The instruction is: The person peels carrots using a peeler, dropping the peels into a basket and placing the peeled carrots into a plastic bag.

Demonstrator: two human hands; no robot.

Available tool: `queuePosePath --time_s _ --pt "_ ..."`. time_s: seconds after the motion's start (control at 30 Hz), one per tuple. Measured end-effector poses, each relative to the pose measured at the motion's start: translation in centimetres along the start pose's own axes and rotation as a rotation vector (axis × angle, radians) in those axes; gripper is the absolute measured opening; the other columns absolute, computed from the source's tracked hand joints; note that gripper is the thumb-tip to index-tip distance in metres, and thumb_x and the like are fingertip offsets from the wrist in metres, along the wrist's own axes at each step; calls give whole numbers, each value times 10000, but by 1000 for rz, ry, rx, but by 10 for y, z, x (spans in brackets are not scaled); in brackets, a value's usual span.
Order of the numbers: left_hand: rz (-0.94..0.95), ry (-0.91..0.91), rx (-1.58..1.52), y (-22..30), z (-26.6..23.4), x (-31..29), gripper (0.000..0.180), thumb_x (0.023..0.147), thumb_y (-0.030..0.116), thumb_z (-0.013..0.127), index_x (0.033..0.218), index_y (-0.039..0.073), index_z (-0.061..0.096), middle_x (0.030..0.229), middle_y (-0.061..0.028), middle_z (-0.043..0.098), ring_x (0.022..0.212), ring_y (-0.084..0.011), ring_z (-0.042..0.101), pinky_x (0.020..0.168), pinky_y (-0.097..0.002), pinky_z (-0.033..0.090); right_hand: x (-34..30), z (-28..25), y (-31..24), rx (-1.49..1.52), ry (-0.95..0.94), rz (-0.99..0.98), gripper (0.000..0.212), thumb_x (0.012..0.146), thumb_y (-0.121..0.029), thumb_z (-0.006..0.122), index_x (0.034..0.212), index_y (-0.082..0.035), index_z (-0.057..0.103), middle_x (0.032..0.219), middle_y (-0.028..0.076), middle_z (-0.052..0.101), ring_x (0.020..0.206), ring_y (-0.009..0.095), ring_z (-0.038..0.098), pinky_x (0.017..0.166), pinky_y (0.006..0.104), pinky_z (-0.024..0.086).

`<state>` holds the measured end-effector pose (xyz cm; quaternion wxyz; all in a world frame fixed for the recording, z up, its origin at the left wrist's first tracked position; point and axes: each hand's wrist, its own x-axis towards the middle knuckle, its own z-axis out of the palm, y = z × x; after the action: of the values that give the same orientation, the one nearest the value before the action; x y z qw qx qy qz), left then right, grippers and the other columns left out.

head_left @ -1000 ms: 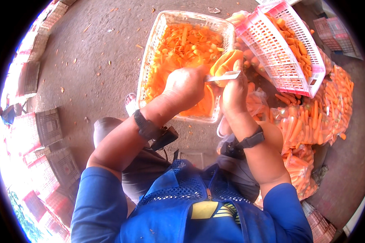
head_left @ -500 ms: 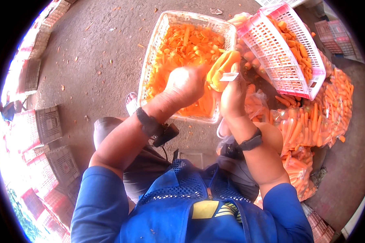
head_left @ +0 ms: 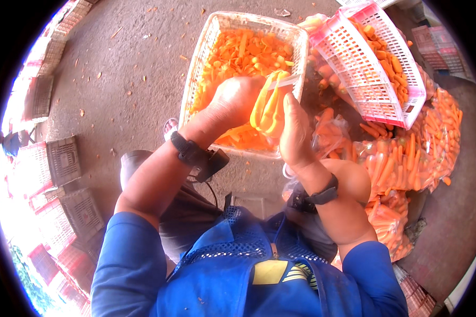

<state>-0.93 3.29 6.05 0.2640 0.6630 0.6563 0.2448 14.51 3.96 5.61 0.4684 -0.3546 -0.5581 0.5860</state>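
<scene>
Over the near part of a white crate (head_left: 194, 68) I hold a forked orange carrot (head_left: 269, 108) with several prongs pointing toward me. My left hand (head_left: 237, 98) is closed at the carrot's left side; its fingertips are hidden. On the right, my right hand (head_left: 297, 129) is closed with the thumb raised, close against the carrot. A pale, flat-bladed tool that looks like a peeler (head_left: 286, 82) lies across the carrot's upper end, just above the right thumb; its handle is hidden. Orange peelings and trimmed pieces (head_left: 243, 53) fill the crate.
A pink-and-white crate (head_left: 349, 63) of carrots (head_left: 388, 66) leans at the upper right. Clear bags of carrots (head_left: 394, 164) lie on the floor to my right. Stacked crates (head_left: 63, 161) line the left side. Scraps dot the concrete floor (head_left: 127, 79). My knees flank the white crate's near end.
The carrot has moved left and toward me, and its prongs now point down. The pale blade has shifted up and left, from beside the right thumb to the carrot's upper end.
</scene>
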Motion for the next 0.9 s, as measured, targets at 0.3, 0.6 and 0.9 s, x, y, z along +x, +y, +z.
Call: queuePosePath --time_s 0.3,0.6,0.9 --pt "-8 -179 189 -59 34 18 280 812 278 674 979 54 651 827 -198 672 820 -381 658 692 -437 520 -1 -25 -11 573 -276 759 422 1000 -454 412 1173 -94 551 871 39 620 638 124 559 463 259 395" --pt "-177 -107 196 -58 5 19 216 807 131 510 845 18 691 816 -220 671 771 -390 655 705 -471 520 15 -41 -5 749 -276 830 410 990 -427 402 1170 -95 561 931 89 650 734 213 616 512 336 448" --pt "27 -117 144 13 -6 -23 91 870 126 563 873 64 629 714 -195 629 709 -394 636 611 -464 501 20 -26 -19 470 -15 849 401 969 -459 417 1129 -122 562 923 59 642 787 178 605 547 327 452"
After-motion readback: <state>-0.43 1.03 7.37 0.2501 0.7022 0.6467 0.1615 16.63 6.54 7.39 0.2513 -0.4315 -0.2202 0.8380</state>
